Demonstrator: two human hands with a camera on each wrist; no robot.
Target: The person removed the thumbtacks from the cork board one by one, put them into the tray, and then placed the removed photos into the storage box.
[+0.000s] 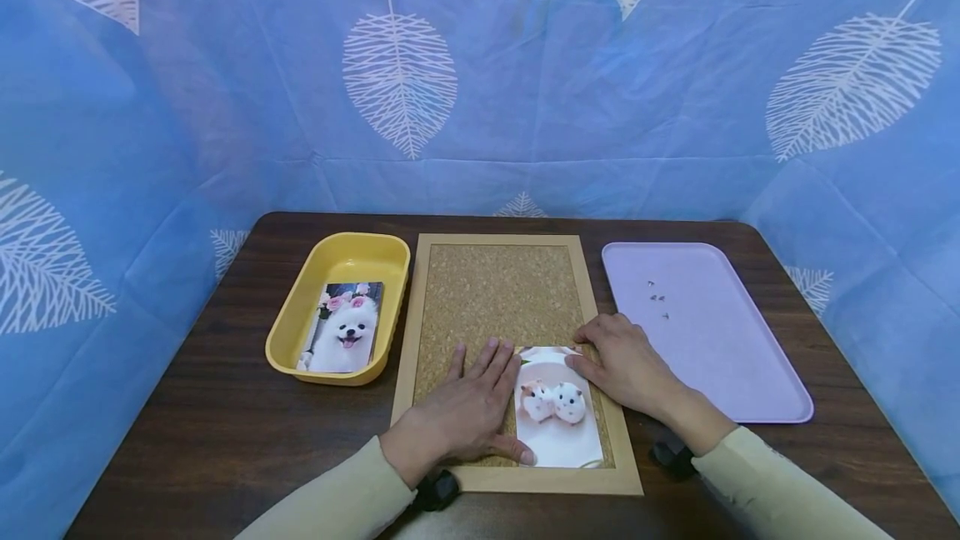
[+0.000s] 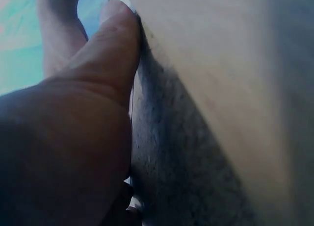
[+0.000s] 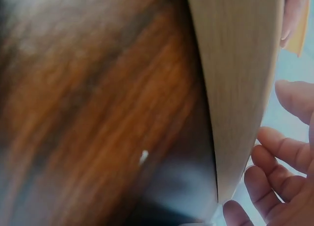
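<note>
A photo of two white-and-pink hamster-like figures [image 1: 558, 415] lies on the lower right of a wood-framed cork board [image 1: 502, 290]. Spread on the cork along the photo's left edge, my left hand [image 1: 468, 407] has its thumb over the photo's lower left corner. My right hand [image 1: 630, 365] is at the photo's upper right corner, its thumb touching the print and its index finger near the top edge. From the right wrist, the fingers [image 3: 279, 179] look loosely bent beside the frame edge, thumb apart from them. The left wrist view shows the left thumb [image 2: 115, 39] close up.
Left of the board, a yellow basket [image 1: 337, 247] holds a photo of a white fluffy dog [image 1: 347, 332]. On the right, a lilac tray [image 1: 720, 357] carries several tiny metallic pieces [image 1: 657, 298]. Everything stands on a dark wooden table [image 1: 202, 407], with blue leaf-patterned cloth [image 1: 525, 82] behind.
</note>
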